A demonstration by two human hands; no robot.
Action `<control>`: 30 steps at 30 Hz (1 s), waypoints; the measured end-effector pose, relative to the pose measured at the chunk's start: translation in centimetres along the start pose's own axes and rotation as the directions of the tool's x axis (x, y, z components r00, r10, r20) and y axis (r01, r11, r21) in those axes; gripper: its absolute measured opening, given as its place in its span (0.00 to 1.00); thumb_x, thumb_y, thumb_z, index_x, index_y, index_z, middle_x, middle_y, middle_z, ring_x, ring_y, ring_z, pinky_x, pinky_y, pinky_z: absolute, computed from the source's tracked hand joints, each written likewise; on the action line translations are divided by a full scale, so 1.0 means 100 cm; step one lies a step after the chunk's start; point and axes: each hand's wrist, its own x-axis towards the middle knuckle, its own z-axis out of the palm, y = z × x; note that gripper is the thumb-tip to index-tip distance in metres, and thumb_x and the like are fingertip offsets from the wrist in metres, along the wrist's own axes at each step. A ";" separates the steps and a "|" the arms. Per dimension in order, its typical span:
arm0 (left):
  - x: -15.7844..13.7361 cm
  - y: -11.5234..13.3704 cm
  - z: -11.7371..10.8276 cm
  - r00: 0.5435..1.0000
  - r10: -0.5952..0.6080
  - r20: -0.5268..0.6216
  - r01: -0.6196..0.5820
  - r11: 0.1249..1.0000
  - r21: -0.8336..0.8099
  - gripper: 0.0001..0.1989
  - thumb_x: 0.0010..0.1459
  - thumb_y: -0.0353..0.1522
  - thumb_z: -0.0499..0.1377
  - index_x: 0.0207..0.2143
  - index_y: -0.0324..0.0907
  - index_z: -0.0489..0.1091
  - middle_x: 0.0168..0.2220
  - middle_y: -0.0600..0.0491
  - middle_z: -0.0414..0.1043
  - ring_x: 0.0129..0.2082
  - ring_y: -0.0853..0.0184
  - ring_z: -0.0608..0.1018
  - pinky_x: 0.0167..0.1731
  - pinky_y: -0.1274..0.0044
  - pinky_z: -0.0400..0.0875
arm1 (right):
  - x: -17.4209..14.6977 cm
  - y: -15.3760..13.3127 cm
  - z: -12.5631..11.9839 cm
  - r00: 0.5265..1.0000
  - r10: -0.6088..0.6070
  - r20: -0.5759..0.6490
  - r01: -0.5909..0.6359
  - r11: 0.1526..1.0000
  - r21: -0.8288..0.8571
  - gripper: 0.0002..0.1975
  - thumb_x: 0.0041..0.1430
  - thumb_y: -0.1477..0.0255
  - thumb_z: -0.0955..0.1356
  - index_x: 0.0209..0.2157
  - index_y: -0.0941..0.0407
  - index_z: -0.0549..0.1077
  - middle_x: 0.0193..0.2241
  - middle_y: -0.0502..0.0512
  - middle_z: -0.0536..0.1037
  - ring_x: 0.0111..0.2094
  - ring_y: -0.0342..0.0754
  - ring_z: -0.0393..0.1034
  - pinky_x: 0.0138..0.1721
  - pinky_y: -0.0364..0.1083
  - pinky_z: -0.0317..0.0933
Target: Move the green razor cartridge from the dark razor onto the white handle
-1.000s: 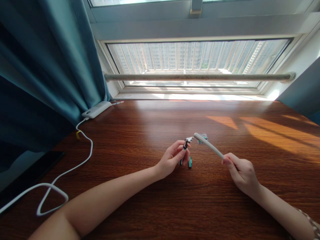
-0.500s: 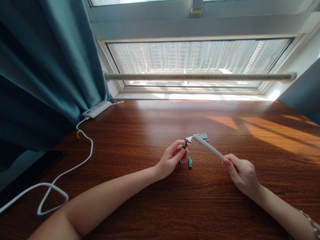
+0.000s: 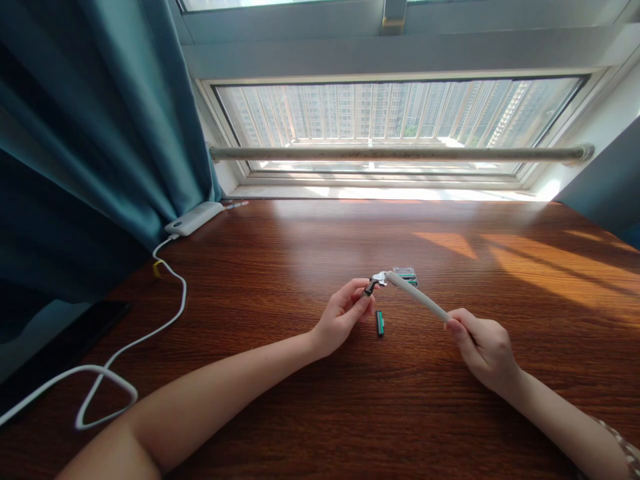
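My left hand [image 3: 345, 313] is closed around a razor handle [image 3: 371, 287], dark with a silver head end that points up and right. A pale grey toothbrush [image 3: 420, 298] is gripped at its lower end by my right hand [image 3: 483, 347]. Its bristled tip meets the razor's silver end, and fine bristles show along the underside there. Just right of my left fingers, a green and black razor cartridge [image 3: 380, 323] lies on the table. Behind the brush, partly covered by it, sits a small clear case [image 3: 406, 273] with green and black inside.
The brown wooden table [image 3: 280, 247] reaches a window with a horizontal rail [image 3: 400, 155]. At the left, a white power bank [image 3: 194, 219] with a white cable [image 3: 183, 287] lies by the blue curtain [image 3: 150, 120]. A dark flat screen [image 3: 60, 340] is at the left edge.
The razor has tilted slightly in my left fingers, and its lower end no longer shows beneath the hand. The brush tip has shifted very little; my right hand is nearly still.
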 end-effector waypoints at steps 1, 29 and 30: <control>0.000 0.000 0.000 1.000 0.001 -0.007 -0.001 1.000 0.005 0.11 0.57 0.35 0.51 0.42 0.40 0.63 0.24 0.56 0.62 0.22 0.74 0.63 0.25 0.79 0.58 | 0.000 0.000 0.000 1.000 0.004 -0.007 -0.004 1.000 0.004 0.09 0.59 0.73 0.58 0.27 0.57 0.64 0.14 0.44 0.58 0.14 0.38 0.55 0.19 0.39 0.49; 0.001 -0.004 -0.003 1.000 0.003 0.028 -0.002 1.000 -0.026 0.12 0.58 0.35 0.50 0.42 0.39 0.62 0.23 0.57 0.59 0.20 0.76 0.61 0.22 0.80 0.54 | 0.000 0.004 0.004 0.992 0.113 0.049 -0.116 0.991 0.060 0.10 0.61 0.71 0.57 0.26 0.57 0.63 0.14 0.43 0.55 0.14 0.37 0.53 0.19 0.38 0.48; 0.001 -0.004 -0.003 0.999 0.000 0.033 0.001 0.999 -0.039 0.12 0.58 0.35 0.49 0.43 0.39 0.61 0.23 0.57 0.59 0.20 0.76 0.61 0.21 0.80 0.54 | 0.000 0.004 0.004 0.992 0.113 0.054 -0.117 0.991 0.067 0.10 0.61 0.71 0.57 0.26 0.57 0.63 0.14 0.43 0.55 0.14 0.37 0.53 0.19 0.38 0.48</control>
